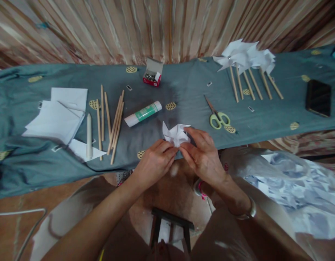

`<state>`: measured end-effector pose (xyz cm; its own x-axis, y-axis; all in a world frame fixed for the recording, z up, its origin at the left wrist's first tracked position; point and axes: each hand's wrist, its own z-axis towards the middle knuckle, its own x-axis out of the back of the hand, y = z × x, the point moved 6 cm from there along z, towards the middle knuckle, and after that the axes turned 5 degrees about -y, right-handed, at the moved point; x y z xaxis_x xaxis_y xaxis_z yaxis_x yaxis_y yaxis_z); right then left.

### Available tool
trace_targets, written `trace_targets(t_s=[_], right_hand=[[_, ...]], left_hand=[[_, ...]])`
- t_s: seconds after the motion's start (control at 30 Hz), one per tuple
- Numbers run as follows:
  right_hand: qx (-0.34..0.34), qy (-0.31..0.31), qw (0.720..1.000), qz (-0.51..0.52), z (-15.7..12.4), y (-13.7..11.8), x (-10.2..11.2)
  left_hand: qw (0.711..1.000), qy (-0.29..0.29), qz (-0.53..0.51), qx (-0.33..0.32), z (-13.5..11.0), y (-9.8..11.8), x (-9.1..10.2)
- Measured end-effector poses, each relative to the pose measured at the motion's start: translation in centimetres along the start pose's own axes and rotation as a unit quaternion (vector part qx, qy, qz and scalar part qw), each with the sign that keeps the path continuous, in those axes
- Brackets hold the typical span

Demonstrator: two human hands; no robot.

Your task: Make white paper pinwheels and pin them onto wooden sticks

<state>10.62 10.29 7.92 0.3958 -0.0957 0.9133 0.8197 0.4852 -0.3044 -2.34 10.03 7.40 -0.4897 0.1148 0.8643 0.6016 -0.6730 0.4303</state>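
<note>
The small white folded paper piece (175,134) sits at the near edge of the grey-blue cloth-covered worktop (183,94), held between your hands. Your left hand (156,161) and right hand (202,156) have their fingers pinched narrowly on its near corner. It looks light, thin and easily creased, so it is probably best held gently at the folded edges. Its flaps stand up in pointed wings. A green-and-white glue stick (143,113) lies just beyond.

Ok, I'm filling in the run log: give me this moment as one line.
left hand: pinching folded paper | right hand: pinching folded paper | nearby: glue stick, scissors
</note>
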Motion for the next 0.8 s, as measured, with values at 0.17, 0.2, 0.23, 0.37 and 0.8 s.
trace_targets(t_s=[0.17,0.2,0.23,0.37,0.8], right_hand=[[0.018,0.006,1.000,-0.016,0.07,-0.32,0.13],[0.015,0.004,1.000,-0.007,0.07,-0.29,0.09],[0.011,0.002,1.000,0.002,0.06,-0.24,0.04],[0.010,-0.005,1.000,0.007,0.02,-0.27,-0.15],[0.017,-0.021,0.999,0.016,-0.12,-0.28,-0.65]], left_hand=[[1.000,0.001,0.003,0.001,-0.06,0.00,-0.05],[1.000,0.001,0.002,0.002,-0.07,-0.01,-0.05],[1.000,0.000,0.002,0.004,-0.06,-0.02,-0.05],[1.000,0.005,0.004,0.003,-0.01,-0.03,0.02],[1.000,0.006,-0.015,0.006,-0.09,-0.28,-0.16]])
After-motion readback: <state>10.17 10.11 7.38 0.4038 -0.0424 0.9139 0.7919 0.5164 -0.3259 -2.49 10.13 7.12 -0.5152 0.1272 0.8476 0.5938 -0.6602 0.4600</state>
